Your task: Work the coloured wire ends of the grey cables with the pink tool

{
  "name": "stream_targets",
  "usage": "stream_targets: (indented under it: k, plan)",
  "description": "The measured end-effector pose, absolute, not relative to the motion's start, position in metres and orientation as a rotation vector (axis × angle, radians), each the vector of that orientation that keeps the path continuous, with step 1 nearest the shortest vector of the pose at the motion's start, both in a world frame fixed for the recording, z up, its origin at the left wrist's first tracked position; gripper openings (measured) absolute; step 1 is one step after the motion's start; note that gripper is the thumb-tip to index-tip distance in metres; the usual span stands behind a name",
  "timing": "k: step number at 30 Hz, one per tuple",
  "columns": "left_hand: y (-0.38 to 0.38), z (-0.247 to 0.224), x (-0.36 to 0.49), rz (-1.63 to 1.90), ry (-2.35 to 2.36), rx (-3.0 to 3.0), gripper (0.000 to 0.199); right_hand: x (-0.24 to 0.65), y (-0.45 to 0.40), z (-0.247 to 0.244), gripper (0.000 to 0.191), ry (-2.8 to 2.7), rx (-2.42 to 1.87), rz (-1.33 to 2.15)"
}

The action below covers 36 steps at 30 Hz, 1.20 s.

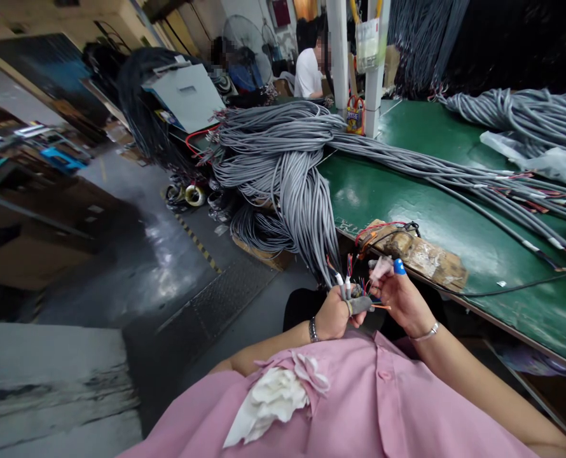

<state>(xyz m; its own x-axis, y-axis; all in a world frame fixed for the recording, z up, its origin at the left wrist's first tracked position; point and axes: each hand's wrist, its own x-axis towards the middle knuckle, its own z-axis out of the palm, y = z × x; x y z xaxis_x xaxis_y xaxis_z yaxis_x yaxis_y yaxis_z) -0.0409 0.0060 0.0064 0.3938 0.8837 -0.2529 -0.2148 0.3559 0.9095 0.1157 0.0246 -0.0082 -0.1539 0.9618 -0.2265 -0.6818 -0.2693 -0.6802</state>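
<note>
My left hand (335, 313) is wrapped round the ends of several grey cables (343, 289) in front of my waist. A grey covering (359, 305) sits on its thumb. White sleeves and thin coloured wires (349, 264) stick up from the cable ends, and an orange wire (382, 307) points right. Close by on the right, my right hand (404, 305) has curled fingers beside the wires. Its thumb wears a blue cover (399, 266). Something whitish-pink (381, 268) shows at its fingertips; whether it is a finger wrap or a held piece I cannot tell.
A thick bundle of grey cables (283, 152) hangs over the end of the green table (359, 181). A tape-wrapped wooden block (416, 254) lies at its near edge. More cables (521, 117) and a plastic bag (531, 156) lie right. A person (308, 73) sits beyond the table.
</note>
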Motion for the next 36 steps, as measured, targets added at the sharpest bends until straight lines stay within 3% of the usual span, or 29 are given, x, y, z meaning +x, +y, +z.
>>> stream_targets:
  k: [5, 11, 16, 26, 31, 36]
  plan:
    - [0.0, 0.008, -0.041, 0.944, 0.896, 0.883, 0.031, 0.119, 0.024, -0.008, 0.026, -0.561, -0.826, 1.667]
    - [0.003, 0.008, -0.031, 1.031, 0.928, 0.906, 0.031, 0.119, 0.022, -0.015, 0.038, -0.725, -0.901, 1.423]
    - [0.005, 0.004, -0.026, 1.026, 0.954, 0.905, 0.031, 0.116, 0.029, -0.013, 0.039, -0.588, -0.792, 1.643]
    - [0.006, -0.005, -0.027, 0.99, 0.996, 0.923, 0.034, 0.111, 0.031, -0.011, 0.034, -0.42, -0.742, 1.664]
    - [-0.001, 0.0, -0.036, 0.985, 0.975, 0.941, 0.032, 0.119, 0.029, -0.011, 0.041, -0.446, -0.683, 1.752]
    - [-0.001, 0.008, -0.035, 1.064, 0.965, 0.889, 0.031, 0.121, 0.027, -0.007, 0.023, -0.546, -0.745, 1.704]
